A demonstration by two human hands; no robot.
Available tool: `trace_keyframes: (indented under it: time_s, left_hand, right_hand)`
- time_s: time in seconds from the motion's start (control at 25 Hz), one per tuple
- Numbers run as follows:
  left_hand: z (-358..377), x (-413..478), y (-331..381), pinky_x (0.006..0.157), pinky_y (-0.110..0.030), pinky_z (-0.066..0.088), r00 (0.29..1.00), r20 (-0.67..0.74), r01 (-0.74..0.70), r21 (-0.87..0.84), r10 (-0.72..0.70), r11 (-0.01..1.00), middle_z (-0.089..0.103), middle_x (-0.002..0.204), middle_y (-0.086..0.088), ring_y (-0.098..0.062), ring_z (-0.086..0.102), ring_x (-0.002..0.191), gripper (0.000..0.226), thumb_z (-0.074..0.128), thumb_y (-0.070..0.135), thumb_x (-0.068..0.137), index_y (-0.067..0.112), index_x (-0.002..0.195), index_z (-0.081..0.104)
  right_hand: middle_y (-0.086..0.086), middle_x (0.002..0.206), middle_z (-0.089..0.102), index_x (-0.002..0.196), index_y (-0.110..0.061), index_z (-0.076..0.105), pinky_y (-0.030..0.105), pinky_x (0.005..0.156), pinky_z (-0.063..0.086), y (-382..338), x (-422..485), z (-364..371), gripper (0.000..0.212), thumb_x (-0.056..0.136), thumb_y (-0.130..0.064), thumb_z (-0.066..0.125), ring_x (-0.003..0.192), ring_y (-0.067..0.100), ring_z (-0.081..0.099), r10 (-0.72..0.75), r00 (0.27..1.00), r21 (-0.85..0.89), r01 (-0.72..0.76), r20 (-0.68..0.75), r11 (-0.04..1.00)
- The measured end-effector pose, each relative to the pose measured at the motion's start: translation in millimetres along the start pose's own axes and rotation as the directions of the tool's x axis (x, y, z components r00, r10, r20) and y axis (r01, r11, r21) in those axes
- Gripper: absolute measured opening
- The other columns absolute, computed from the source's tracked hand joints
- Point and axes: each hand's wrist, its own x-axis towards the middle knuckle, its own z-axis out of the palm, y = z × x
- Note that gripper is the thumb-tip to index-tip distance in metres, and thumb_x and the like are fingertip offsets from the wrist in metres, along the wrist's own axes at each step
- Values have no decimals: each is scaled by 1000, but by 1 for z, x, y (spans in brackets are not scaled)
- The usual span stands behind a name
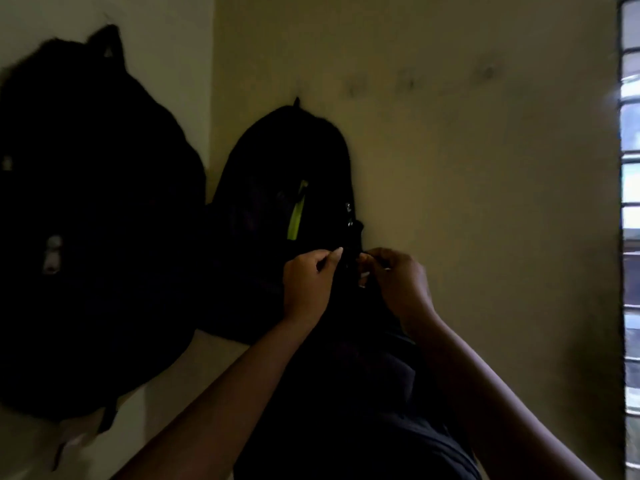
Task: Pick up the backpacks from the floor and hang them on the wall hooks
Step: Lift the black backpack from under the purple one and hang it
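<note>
A large black backpack (93, 220) hangs by its top loop on the left wall. A second black backpack (273, 209) with a lime-green stripe hangs on the yellowish wall near the corner. A third black backpack (353, 393) is held up in front of me, below and right of the striped one. My left hand (308, 282) and my right hand (394, 278) both pinch its top loop, close together against the wall. The dim light hides any hook behind the loop.
The yellowish wall (467, 202) stretches bare to the right, with faint dark smudges high up. A barred window (630, 202) runs down the right edge. The two walls meet in a corner (211, 98) between the hung backpacks.
</note>
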Motion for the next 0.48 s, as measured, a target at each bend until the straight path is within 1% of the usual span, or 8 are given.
trace_keyframes:
  time_s: [0.08,0.12,0.16,0.2,0.24,0.28,0.36,0.48]
  left_hand:
    - [20,32,-1,41,-12,31,1000,14,-10,-72,11,997,53,52,-1,-5,44,45,39,56,33,89,0,75,71]
    - [30,50,1,44,-10,35,999,12,-30,-112,31,993,61,58,-2,-8,53,50,36,57,34,88,3,83,73]
    - [39,68,4,51,-18,44,998,0,-59,-139,60,989,69,67,-7,-16,62,59,34,58,34,88,4,89,74]
    - [47,83,8,57,-27,48,996,-13,-91,-142,90,986,74,76,-11,-22,67,69,33,59,34,87,5,91,75]
    - [53,97,11,59,-31,49,991,-25,-130,-146,128,981,75,81,-13,-24,69,74,32,60,34,86,6,92,75]
    - [58,114,14,60,-31,49,986,-40,-168,-154,163,974,76,83,-14,-25,69,76,30,61,32,86,6,92,75]
    - [64,143,16,64,-31,52,982,-71,-187,-180,177,966,76,87,-13,-22,69,77,27,65,29,83,6,92,76]
    - [73,184,14,67,-30,52,977,-144,-185,-199,158,962,76,86,-10,-16,65,74,25,69,30,80,7,87,76]
  right_hand:
    - [4,88,75,91,-21,72,44,80,57,-3,32,-5,18,90,-30,56,83,23,70,-15,995,-25,13,-102,1000]
    - [5,92,75,93,-20,72,46,82,57,-5,50,-9,19,91,-30,56,85,23,70,-27,989,-28,23,-146,999]
    - [5,93,74,95,-19,72,44,82,56,-9,68,-14,19,91,-29,56,85,24,70,-45,983,-38,39,-181,999]
    - [5,92,74,96,-18,72,41,79,54,-12,84,-19,20,91,-28,56,83,22,68,-65,976,-52,55,-207,997]
    - [4,90,72,97,-17,73,37,75,53,-15,101,-23,20,91,-27,56,80,20,65,-88,968,-57,77,-234,995]
    - [2,87,71,98,-16,73,33,72,49,-19,119,-26,21,90,-27,57,77,17,62,-116,958,-54,105,-261,993]
    - [0,85,71,98,-15,74,28,71,45,-24,150,-28,21,88,-27,60,73,11,57,-163,938,-53,154,-307,987]
    - [4,89,76,96,-12,75,25,73,48,-30,195,-26,19,86,-24,63,72,8,58,-245,903,-44,245,-352,968]
